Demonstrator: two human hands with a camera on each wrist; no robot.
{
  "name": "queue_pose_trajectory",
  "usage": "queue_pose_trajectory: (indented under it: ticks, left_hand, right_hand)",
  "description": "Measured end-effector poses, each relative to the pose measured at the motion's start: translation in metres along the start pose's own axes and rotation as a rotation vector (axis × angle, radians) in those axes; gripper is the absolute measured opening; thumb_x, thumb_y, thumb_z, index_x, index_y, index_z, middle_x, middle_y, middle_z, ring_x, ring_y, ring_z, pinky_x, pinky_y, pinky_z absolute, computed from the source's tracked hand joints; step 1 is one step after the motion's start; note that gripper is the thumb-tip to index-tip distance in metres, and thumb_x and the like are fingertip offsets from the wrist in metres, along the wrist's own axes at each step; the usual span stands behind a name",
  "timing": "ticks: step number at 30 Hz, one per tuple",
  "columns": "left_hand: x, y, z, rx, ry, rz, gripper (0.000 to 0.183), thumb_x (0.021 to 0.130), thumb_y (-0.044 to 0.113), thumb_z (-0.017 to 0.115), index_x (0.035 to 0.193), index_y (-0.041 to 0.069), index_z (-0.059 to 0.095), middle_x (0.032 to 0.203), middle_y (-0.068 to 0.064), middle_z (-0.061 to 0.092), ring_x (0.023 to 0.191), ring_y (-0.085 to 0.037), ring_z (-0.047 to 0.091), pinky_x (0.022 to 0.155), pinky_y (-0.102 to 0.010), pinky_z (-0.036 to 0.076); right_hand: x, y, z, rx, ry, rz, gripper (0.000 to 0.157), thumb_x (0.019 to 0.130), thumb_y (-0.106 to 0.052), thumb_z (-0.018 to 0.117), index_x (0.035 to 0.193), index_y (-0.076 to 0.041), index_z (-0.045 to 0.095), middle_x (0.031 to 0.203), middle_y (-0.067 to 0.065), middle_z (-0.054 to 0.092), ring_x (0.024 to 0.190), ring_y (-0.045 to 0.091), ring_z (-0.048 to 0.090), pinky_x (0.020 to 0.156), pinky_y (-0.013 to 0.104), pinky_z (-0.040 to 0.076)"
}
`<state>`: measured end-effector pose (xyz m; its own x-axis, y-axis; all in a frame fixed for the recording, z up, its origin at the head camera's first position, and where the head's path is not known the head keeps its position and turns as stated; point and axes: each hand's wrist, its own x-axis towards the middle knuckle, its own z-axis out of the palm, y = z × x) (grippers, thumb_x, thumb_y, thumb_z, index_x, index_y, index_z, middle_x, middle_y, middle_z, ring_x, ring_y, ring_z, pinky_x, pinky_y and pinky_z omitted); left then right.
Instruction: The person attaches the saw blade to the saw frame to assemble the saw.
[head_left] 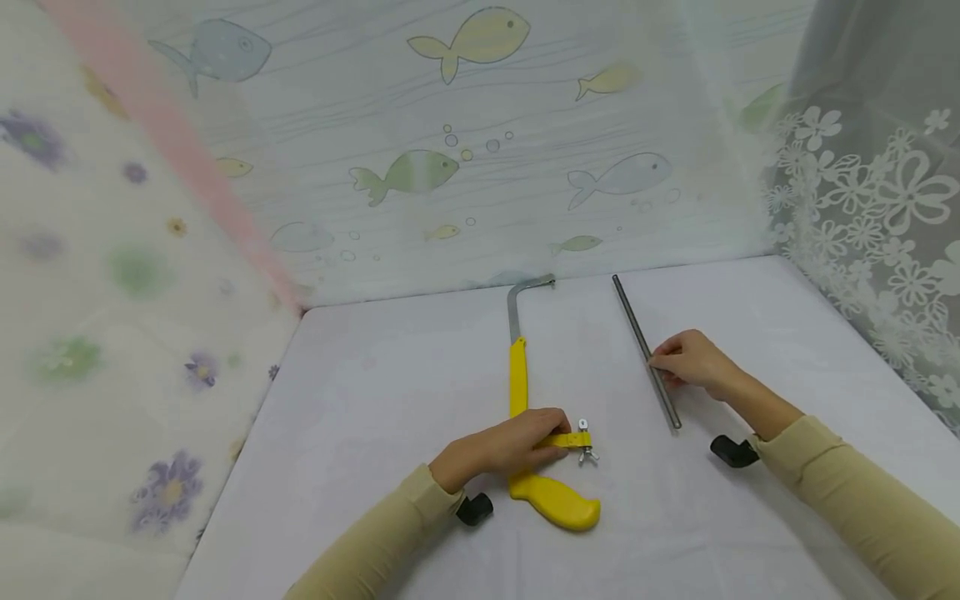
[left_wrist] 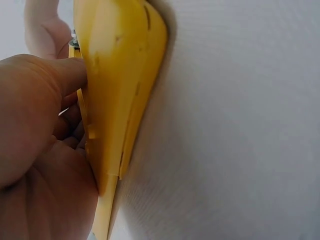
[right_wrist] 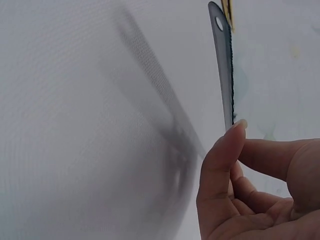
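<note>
At left, the person's left hand [head_left: 517, 442], palm down across a yellow-and-grey metal hacksaw frame [head_left: 518, 379], curls its fingers round the short yellow crosspiece [head_left: 572, 440]; the frame's yellow moulded handle [head_left: 562, 502] lies nearer the person, beside the palm. The left forearm slants in from the lower left. Further right, a thin grey metal saw blade [head_left: 634, 321] with a toothed edge is pinched between the thumb and index finger of the right hand [head_left: 697, 362], below its middle. The right forearm reaches in from the lower right.
</note>
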<state>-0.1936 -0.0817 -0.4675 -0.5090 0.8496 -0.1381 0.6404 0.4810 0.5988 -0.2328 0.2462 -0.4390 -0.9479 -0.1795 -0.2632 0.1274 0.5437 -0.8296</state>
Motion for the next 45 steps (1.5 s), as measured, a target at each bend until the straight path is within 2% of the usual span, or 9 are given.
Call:
queue_pose_trajectory:
  ticks: [11, 22, 45]
  left_hand:
    - [-0.001, 0.001, 0.0, -0.003, 0.009, -0.003, 0.017, 0.105, 0.019, 0.06, 0.119, 0.01, 0.055, 0.108, 0.005, 0.057, 0.093, -0.006, 0.05, 0.084, -0.016, 0.044]
    - [-0.001, -0.002, 0.003, -0.021, 0.021, -0.001, 0.016, 0.105, 0.021, 0.06, 0.118, 0.012, 0.056, 0.106, 0.006, 0.057, 0.092, -0.005, 0.051, 0.083, -0.016, 0.045]
    - [0.001, -0.004, 0.004, -0.033, 0.029, -0.002, 0.015, 0.105, 0.02, 0.061, 0.117, 0.012, 0.058, 0.106, 0.007, 0.059, 0.09, -0.004, 0.052, 0.082, -0.015, 0.046]
  right_hand:
    - [0.0, -0.006, 0.006, 0.055, -0.032, -0.013, 0.035, 0.102, -0.009, 0.06, 0.122, 0.02, 0.056, 0.092, 0.009, 0.064, 0.078, 0.014, 0.06, 0.069, 0.03, 0.058]
    - [0.003, -0.015, 0.014, 0.088, -0.067, -0.013, 0.032, 0.103, -0.008, 0.06, 0.12, 0.019, 0.058, 0.091, 0.01, 0.064, 0.079, 0.016, 0.061, 0.071, 0.029, 0.059]
    - [0.017, -0.017, 0.024, 0.173, -0.155, -0.064, 0.033, 0.103, -0.007, 0.059, 0.122, 0.02, 0.056, 0.091, 0.01, 0.065, 0.079, 0.015, 0.062, 0.072, 0.029, 0.059]
